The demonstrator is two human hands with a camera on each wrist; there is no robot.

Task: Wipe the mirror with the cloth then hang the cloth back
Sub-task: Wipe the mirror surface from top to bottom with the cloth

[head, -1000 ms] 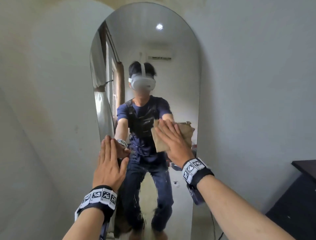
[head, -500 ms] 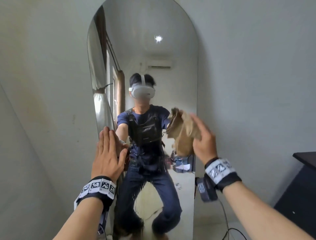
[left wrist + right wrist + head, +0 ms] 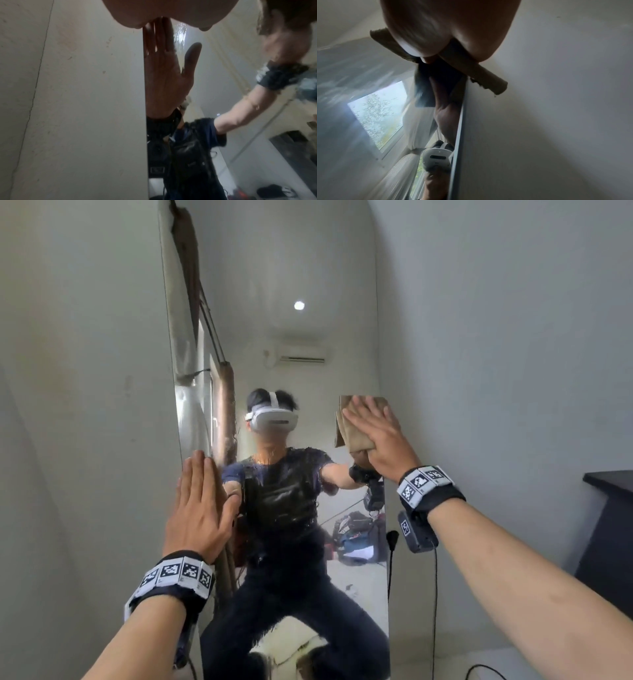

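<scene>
Right hand [image 3: 380,440], fingers flat and spread, presses folded tan cloth [image 3: 352,426] onto tall frameless wall mirror [image 3: 308,371], right edge, mid-frame. Left hand [image 3: 198,508], fingers straight, braces left edge. Advice: even pressure, overlapping strokes, cover smeared centre.

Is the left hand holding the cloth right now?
No, the right hand presses the tan cloth to the mirror; the left hand lies flat, bare.

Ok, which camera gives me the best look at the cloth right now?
The head view: the whole cloth shows there, pressed flat under the right hand at the mirror's right edge. The right wrist view catches only its lower edge, close and blurred. The left wrist view shows only a blurred scrap at its top right.
</scene>
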